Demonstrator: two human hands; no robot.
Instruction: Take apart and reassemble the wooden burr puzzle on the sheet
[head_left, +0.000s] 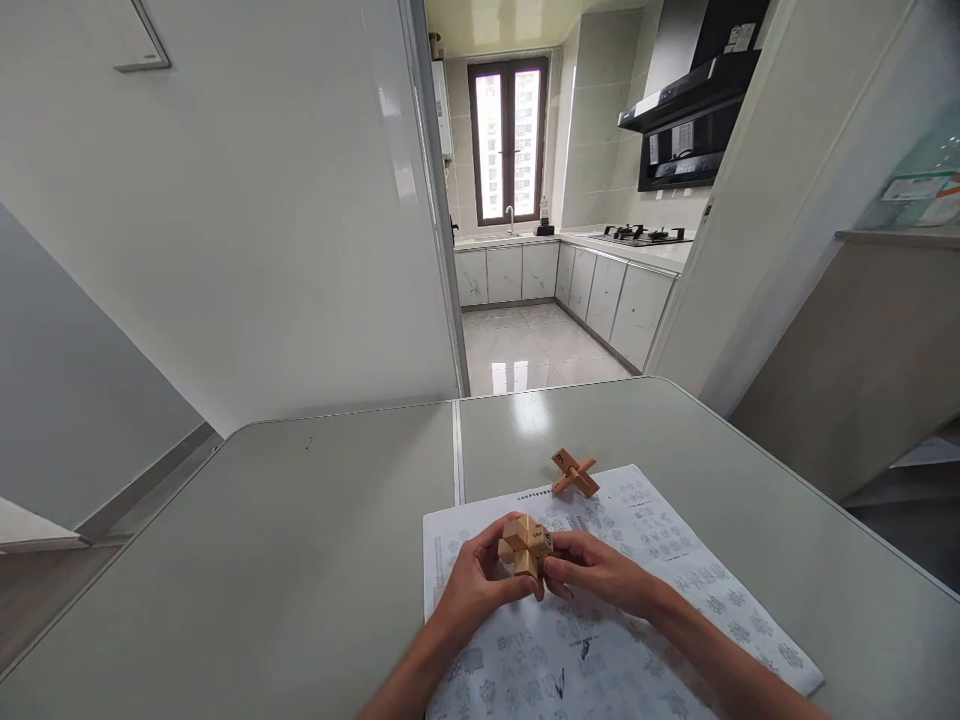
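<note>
Both hands' fingers [517, 585] around wooden puzzle [525, 545]

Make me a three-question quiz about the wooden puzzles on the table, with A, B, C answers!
1. Where does the small cross-shaped puzzle lie?
A. On the kitchen floor
B. At the far edge of the printed sheet
C. In the left hand

2. How many wooden puzzles are in view?
A. Two
B. Four
C. Six

3. How is the blocky wooden puzzle held?
A. It lies alone on the table
B. Only the right hand touches it
C. Both hands hold it above the sheet

Answers:
1 B: it rests at the sheet's far edge, beyond the hands.
2 A: one is held, one lies beyond.
3 C: fingers of both hands close around it.
</note>
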